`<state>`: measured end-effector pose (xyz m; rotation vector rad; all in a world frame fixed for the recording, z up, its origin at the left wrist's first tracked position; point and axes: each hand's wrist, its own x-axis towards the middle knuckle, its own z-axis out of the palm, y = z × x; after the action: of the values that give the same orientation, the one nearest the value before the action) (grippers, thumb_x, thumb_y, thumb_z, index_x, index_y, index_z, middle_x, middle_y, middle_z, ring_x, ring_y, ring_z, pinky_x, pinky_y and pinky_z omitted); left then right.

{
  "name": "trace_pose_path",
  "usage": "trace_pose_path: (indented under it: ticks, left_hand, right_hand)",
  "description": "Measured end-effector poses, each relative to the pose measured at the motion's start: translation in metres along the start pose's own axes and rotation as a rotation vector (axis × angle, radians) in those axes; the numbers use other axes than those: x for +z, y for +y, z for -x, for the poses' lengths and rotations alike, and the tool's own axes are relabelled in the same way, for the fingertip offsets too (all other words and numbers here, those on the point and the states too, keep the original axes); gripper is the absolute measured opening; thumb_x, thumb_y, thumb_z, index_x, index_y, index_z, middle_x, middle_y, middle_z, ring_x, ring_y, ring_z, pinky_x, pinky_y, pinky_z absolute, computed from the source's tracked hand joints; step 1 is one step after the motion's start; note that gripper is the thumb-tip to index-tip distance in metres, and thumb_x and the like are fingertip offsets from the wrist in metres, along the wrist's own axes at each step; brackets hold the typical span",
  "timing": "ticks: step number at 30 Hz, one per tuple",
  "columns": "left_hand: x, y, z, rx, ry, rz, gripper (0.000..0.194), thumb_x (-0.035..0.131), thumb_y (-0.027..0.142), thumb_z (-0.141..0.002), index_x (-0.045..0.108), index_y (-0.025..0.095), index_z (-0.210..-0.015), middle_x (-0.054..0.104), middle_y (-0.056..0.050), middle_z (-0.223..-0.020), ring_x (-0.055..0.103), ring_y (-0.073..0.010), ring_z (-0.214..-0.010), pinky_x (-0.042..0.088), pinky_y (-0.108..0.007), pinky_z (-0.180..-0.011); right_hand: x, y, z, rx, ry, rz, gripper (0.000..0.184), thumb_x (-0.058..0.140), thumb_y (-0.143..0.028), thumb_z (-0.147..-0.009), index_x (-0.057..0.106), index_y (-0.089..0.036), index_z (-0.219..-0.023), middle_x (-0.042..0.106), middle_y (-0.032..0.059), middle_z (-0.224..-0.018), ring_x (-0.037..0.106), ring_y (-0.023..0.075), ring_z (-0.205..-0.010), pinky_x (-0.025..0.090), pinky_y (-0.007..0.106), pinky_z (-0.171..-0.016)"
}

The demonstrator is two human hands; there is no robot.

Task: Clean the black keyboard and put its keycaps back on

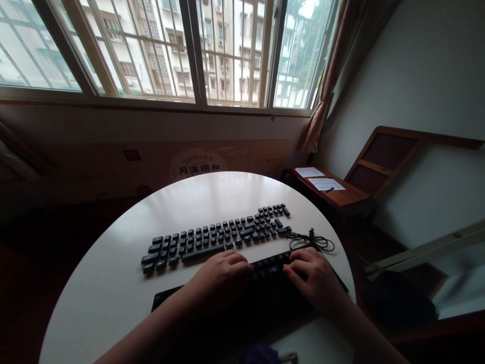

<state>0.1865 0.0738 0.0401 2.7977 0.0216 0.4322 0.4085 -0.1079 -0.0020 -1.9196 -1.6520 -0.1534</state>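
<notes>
A black keyboard (166, 294) lies at the near side of the round white table, its lower part in deep shadow. My left hand (225, 270) rests over its middle with the fingers closed and curled down onto it; the fingertips are partly hidden. Towards the keyboard's right end, my right hand (312, 273) has its thumb and fingers drawn together at the keys; whatever is between them is too small to make out. A row of keys (271, 263) shows between my hands. Just beyond, many loose black keycaps (212, 236) are laid out in keyboard order.
A coiled black cable (316, 241) lies on the table (87, 283) behind my right hand. Something purple (259, 354) is at the near edge. To the right, a wooden chair (356, 197) holds printed papers (326, 184) and a pen (329, 189). A barred window is ahead.
</notes>
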Motion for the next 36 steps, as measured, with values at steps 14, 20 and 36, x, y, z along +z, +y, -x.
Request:
trace_pose_path:
  ticks: [14, 20, 36]
  left_hand:
    - [-0.001, 0.003, 0.002, -0.078, -0.108, -0.008, 0.019, 0.063, 0.015, -0.087, 0.067, 0.023, -0.104, 0.069, -0.003, -0.103, 0.061, -0.021, -0.096, 0.05, -0.032, -0.083]
    - [0.004, 0.001, 0.004, -0.09, -0.116, 0.001, 0.024, 0.064, 0.014, -0.082, 0.066, 0.025, -0.104, 0.069, -0.002, -0.105, 0.061, -0.0209, -0.096, 0.05, -0.033, -0.084]
    - [0.015, -0.008, 0.008, -0.173, -0.144, 0.129, 0.065, 0.069, 0.03, -0.082, 0.046, 0.031, -0.143, 0.063, -0.006, -0.13, 0.059, -0.0292, -0.115, 0.048, -0.044, -0.101]
  right_hand:
    - [0.001, -0.003, 0.011, -0.119, 0.076, 0.067, 0.02, 0.061, -0.025, -0.093, 0.073, -0.027, -0.108, 0.069, 0.0081, -0.11, 0.062, 0.029, -0.103, 0.051, 0.046, -0.089]
    - [-0.016, -0.003, -0.019, -0.19, 0.093, 0.093, 0.017, 0.06, -0.026, -0.094, 0.075, -0.026, -0.102, 0.071, 0.0081, -0.105, 0.062, 0.0283, -0.101, 0.05, 0.047, -0.09]
    - [0.037, 0.073, -0.24, 0.03, -0.557, -0.038, 0.03, 0.069, -0.031, -0.077, 0.08, -0.021, -0.103, 0.077, 0.0072, -0.111, 0.069, 0.0277, -0.106, 0.049, 0.033, -0.095]
